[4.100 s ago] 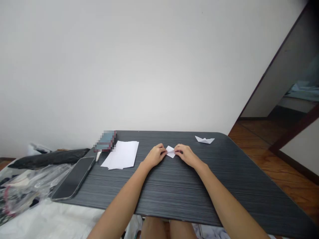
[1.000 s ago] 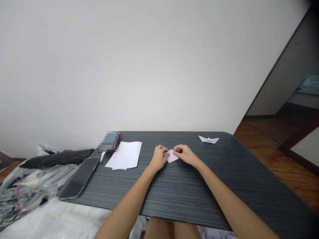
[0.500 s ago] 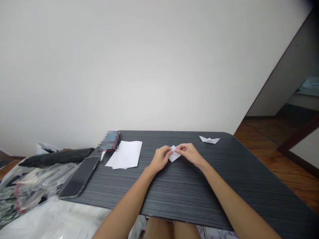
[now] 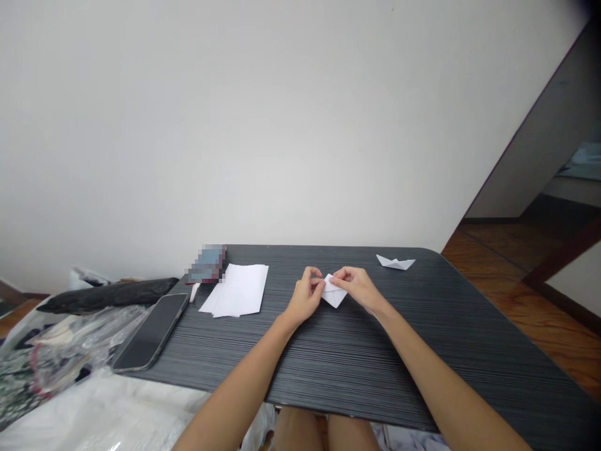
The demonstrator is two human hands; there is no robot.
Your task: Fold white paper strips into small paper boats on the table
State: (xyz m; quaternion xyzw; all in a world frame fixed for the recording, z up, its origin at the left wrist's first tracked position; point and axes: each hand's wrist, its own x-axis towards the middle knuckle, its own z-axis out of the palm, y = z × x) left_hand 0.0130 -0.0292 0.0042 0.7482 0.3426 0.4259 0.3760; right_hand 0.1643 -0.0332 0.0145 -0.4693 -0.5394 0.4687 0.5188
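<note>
A small folded piece of white paper (image 4: 334, 294) is held just above the dark striped table (image 4: 357, 363), near its middle. My left hand (image 4: 305, 297) pinches the paper's left edge with thumb and fingers. My right hand (image 4: 357, 286) pinches its upper right edge. The paper points downward like a small triangle between the two hands. Both forearms reach in from the near edge of the table.
A finished white paper boat (image 4: 395, 262) lies at the table's far right. A stack of white sheets (image 4: 238, 290) lies to the left, with a blurred box (image 4: 205, 264) behind it. A dark phone (image 4: 151, 331) rests at the left edge beside plastic bags (image 4: 56, 351).
The folded paper lay flat on the table under both hands a second ago; now both hands have lifted it slightly and turned it, and it shows a larger triangular face.
</note>
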